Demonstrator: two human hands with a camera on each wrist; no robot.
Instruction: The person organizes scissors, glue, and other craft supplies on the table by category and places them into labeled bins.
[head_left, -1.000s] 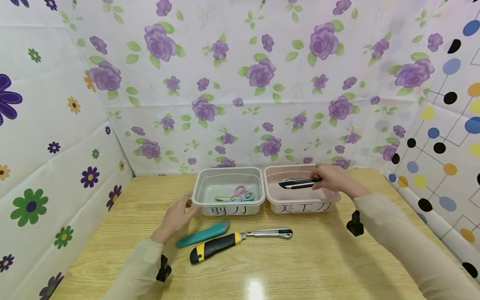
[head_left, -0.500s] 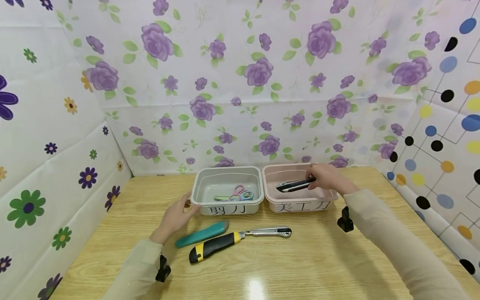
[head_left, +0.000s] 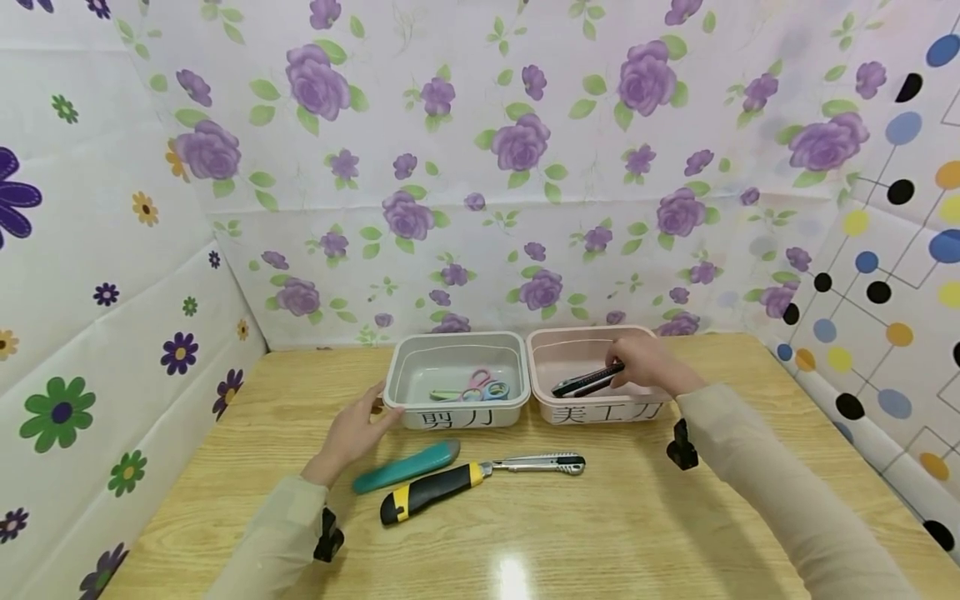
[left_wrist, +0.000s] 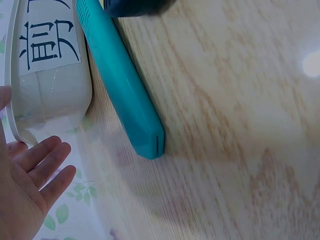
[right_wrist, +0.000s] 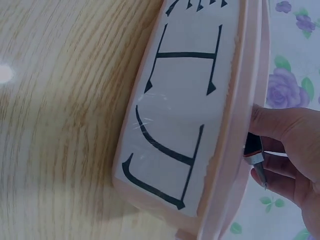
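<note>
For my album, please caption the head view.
Right hand holding a black utility knife at the pink bin, left hand at the grey bin.

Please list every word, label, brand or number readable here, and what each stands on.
"剪刀": paper label, front of the grey bin.
"美工刀": paper strip, front of the pink bin.
Any lettering on the black knife, silver knife, yellow-and-black knife or teal tool is too small to read.

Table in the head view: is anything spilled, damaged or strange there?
Nothing stands out: I see no spill or damage. The grey bin and pink bin stand upright; the teal cutter, yellow-black cutter and silver cutter lie in front at different angles.
</note>
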